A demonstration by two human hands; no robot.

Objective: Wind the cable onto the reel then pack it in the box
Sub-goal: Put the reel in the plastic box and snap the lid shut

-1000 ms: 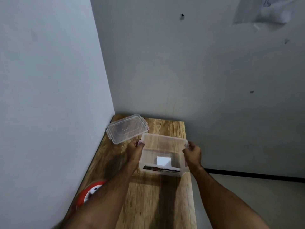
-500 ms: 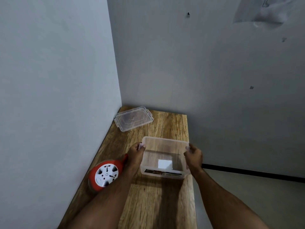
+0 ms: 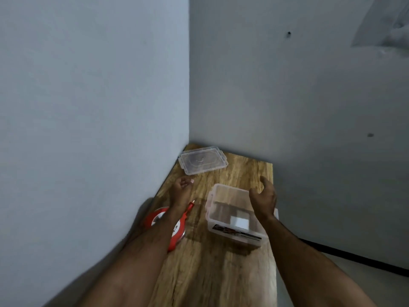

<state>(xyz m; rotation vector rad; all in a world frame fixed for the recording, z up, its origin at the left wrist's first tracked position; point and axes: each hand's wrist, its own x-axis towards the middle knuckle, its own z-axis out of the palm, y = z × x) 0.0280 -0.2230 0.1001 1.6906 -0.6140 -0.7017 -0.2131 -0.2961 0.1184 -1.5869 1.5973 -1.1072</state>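
Note:
A clear plastic box (image 3: 223, 196) stands on the wooden table (image 3: 217, 273), open, with a white label showing through its wall. My right hand (image 3: 264, 198) hovers over the box's right side, fingers apart, holding nothing. My left hand (image 3: 180, 191) is to the left of the box, above the table, fingers loosely spread and empty. A red cable reel (image 3: 177, 233) with a white face lies by the left wall, mostly hidden under my left forearm. The cable itself cannot be made out.
The box's clear lid (image 3: 202, 160) lies flat in the far left corner of the table. Grey walls close in on the left and behind. The table's right edge drops to the floor, where a black skirting line (image 3: 358, 258) runs.
Both hands have let go of the box, which now rests on the table. The left hand moved left, away from the box; the right hand lifted slightly. The view shifted left.

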